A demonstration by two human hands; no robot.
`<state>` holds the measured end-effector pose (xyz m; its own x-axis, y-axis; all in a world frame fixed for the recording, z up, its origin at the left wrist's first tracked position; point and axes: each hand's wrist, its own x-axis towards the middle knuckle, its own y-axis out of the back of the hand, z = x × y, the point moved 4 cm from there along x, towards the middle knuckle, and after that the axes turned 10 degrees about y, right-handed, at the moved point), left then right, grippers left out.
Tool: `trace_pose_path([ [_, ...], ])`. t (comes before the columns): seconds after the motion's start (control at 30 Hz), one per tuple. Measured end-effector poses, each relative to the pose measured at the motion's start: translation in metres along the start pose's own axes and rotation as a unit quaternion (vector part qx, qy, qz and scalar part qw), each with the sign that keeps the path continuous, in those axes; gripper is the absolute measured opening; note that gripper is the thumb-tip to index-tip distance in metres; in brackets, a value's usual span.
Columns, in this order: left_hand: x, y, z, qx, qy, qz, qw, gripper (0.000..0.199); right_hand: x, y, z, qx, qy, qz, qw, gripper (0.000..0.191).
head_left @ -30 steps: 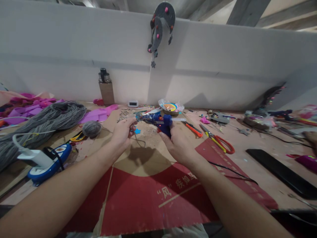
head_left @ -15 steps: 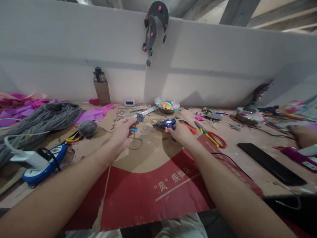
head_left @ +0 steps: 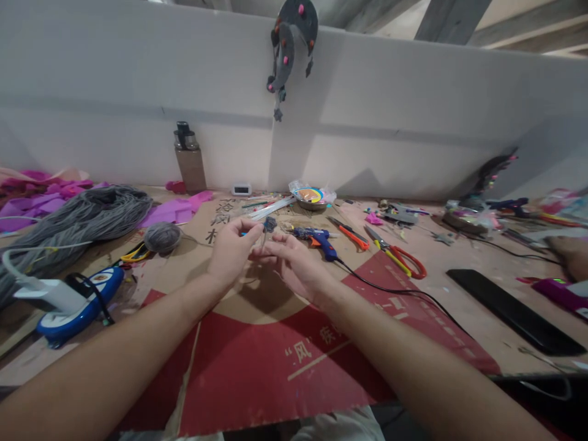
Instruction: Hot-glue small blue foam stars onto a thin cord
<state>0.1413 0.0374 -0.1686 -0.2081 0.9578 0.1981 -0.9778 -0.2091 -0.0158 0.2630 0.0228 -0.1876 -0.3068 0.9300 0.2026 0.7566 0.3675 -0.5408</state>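
Observation:
My left hand [head_left: 232, 248] is closed in a pinch on a small grey piece [head_left: 269, 224] that sticks up at its fingertips. Right beside it, my right hand [head_left: 294, 260] has its fingers pressed together on a thin grey yarn below that piece. Beyond my right hand a blue glue gun [head_left: 324, 240] lies on the cardboard [head_left: 257, 311], its black cable running to the right. The ball of grey yarn [head_left: 162, 237] rests to the left, with a strand leading toward my hands.
Scissors [head_left: 404, 260] and an orange cutter [head_left: 351, 236] lie right of the glue gun. A black slab [head_left: 512, 311] is farther right, near another person's hand [head_left: 569, 254]. A blue power strip [head_left: 80, 315] and grey yarn bundle [head_left: 87, 220] are left.
My right hand has let go of the glue gun, which now lies on the cardboard, and has moved left to the yarn by my left hand. The other person's hand has shifted slightly.

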Motion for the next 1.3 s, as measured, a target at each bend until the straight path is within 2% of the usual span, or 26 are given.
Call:
trace_pose_path([
  [0.07,0.001,-0.001,-0.001,-0.001,0.007,-0.004,1.0,0.014,-0.001,0.002,-0.001,0.011,-0.033,-0.017,0.999,0.048],
  [0.13,0.001,-0.003,-0.003,-0.026,0.029,-0.018,0.999,0.015,-0.002,0.008,-0.004,-0.023,-0.031,-0.003,0.999,0.044],
  [0.2,0.001,-0.006,-0.006,-0.073,0.073,-0.038,0.994,0.017,-0.002,0.015,-0.009,-0.124,0.015,0.031,0.992,0.038],
  [0.23,0.0,-0.008,-0.006,-0.096,0.097,-0.046,0.99,0.018,-0.002,0.018,-0.013,-0.197,0.053,0.046,0.978,0.035],
  [0.27,-0.001,-0.009,-0.007,-0.114,0.118,-0.052,0.985,0.019,-0.002,0.02,-0.018,-0.276,0.099,0.056,0.954,0.032],
  [0.33,-0.003,-0.011,-0.007,-0.132,0.146,-0.06,0.979,0.019,-0.004,0.021,-0.027,-0.419,0.183,0.049,0.888,0.027],
  [0.4,-0.005,-0.013,-0.007,-0.138,0.162,-0.066,0.975,0.02,-0.005,0.02,-0.034,-0.508,0.245,0.031,0.825,0.021],
  [0.47,-0.007,-0.015,-0.006,-0.143,0.174,-0.073,0.972,0.019,-0.006,0.018,-0.038,-0.547,0.283,0.019,0.787,0.012],
  [0.53,-0.009,-0.016,-0.006,-0.15,0.182,-0.081,0.968,0.017,-0.008,0.017,-0.041,-0.564,0.306,0.017,0.767,0.007],
  [0.67,-0.012,-0.019,-0.004,-0.167,0.186,-0.087,0.964,0.014,-0.009,0.015,-0.042,-0.58,0.315,0.02,0.751,0.008],
  [0.8,-0.014,-0.019,-0.006,-0.18,0.193,-0.087,0.961,0.015,-0.009,0.014,-0.041,-0.579,0.304,0.018,0.756,0.01],
  [1.0,-0.013,-0.022,-0.01,-0.217,0.192,-0.116,0.95,0.017,-0.007,0.017,-0.042,-0.595,0.286,0.02,0.751,0.011],
  [1.3,-0.013,-0.025,-0.014,-0.232,0.208,-0.115,0.943,0.015,-0.011,0.013,-0.044,-0.621,0.313,-0.005,0.718,0.009],
])
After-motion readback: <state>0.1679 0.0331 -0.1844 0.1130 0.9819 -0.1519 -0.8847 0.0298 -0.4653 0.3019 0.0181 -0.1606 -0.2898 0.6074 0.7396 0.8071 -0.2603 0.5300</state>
